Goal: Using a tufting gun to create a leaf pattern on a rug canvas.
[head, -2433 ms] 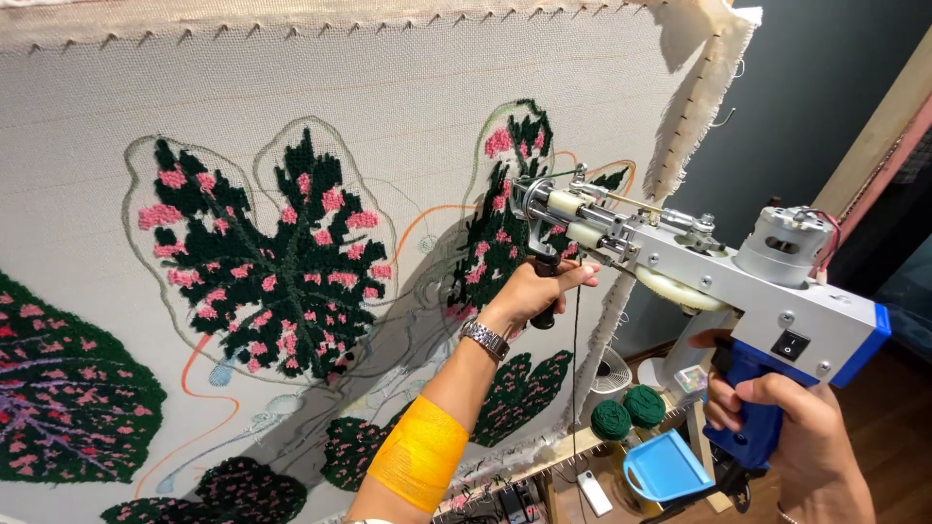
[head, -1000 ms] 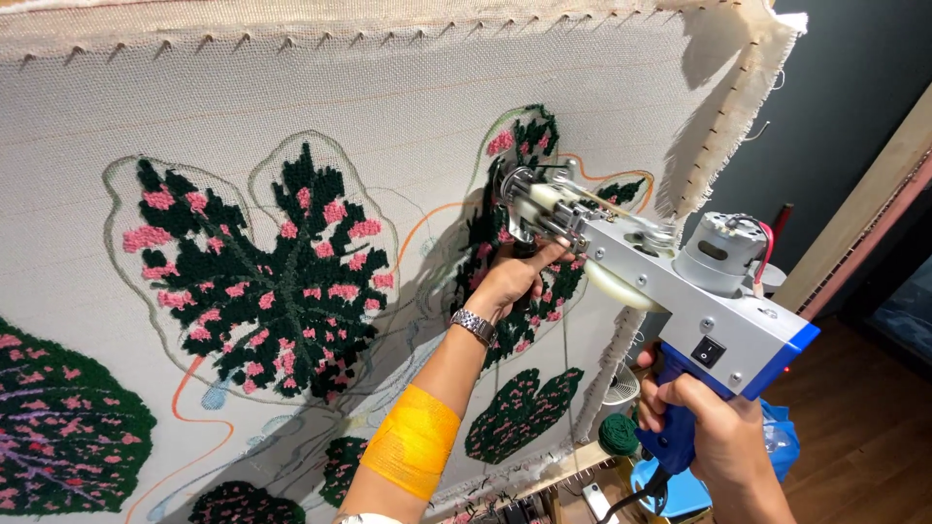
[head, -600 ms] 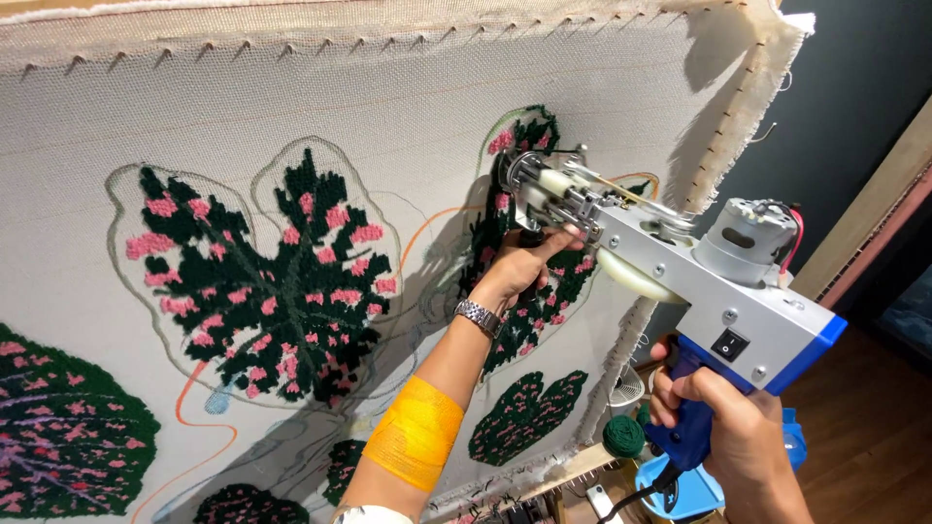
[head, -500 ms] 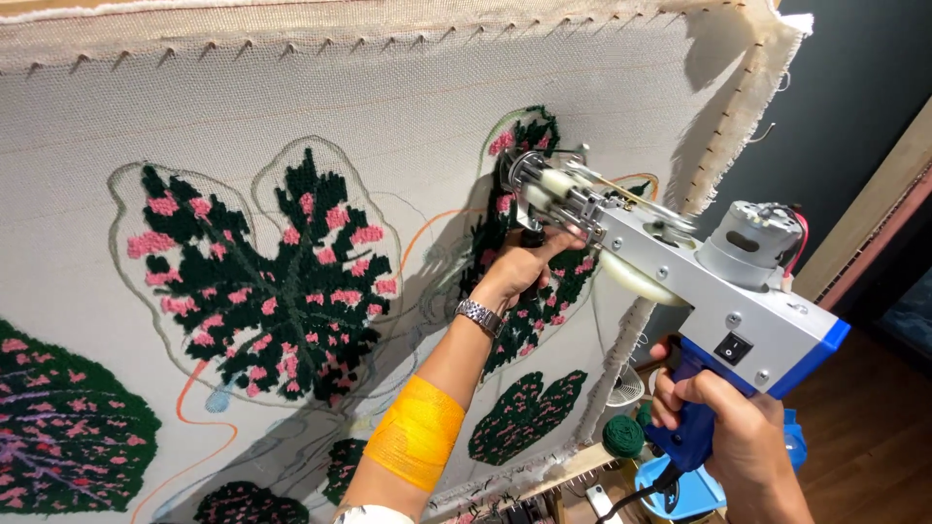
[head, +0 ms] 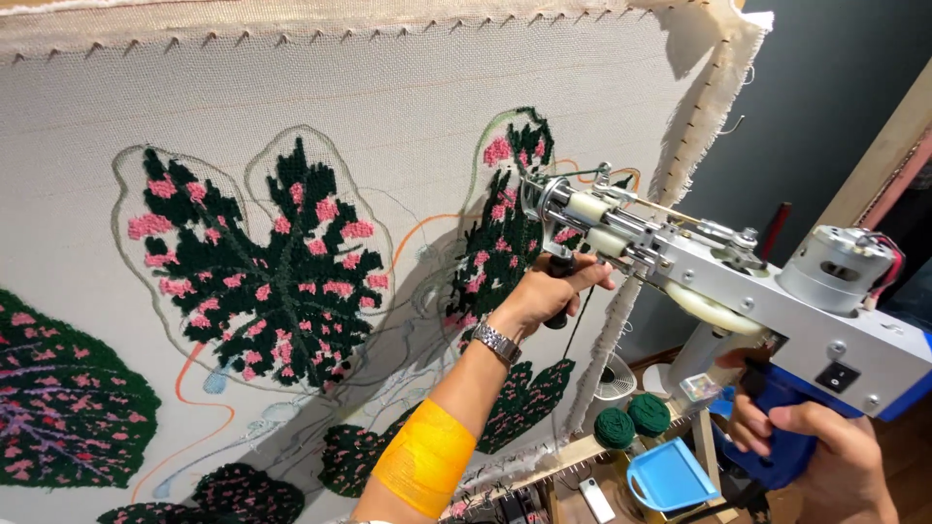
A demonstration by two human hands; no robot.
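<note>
A tufting gun, silver-bodied with a blue grip, is pressed nose-first against stretched cream backing cloth at a half-filled dark green and pink leaf. The left hand is wrapped around the gun's black front handle, a metal wristwatch and yellow forearm band showing. The right hand grips the blue rear handle. A finished leaf lies to the left; two green yarn balls and a blue dustpan sit below.
</note>
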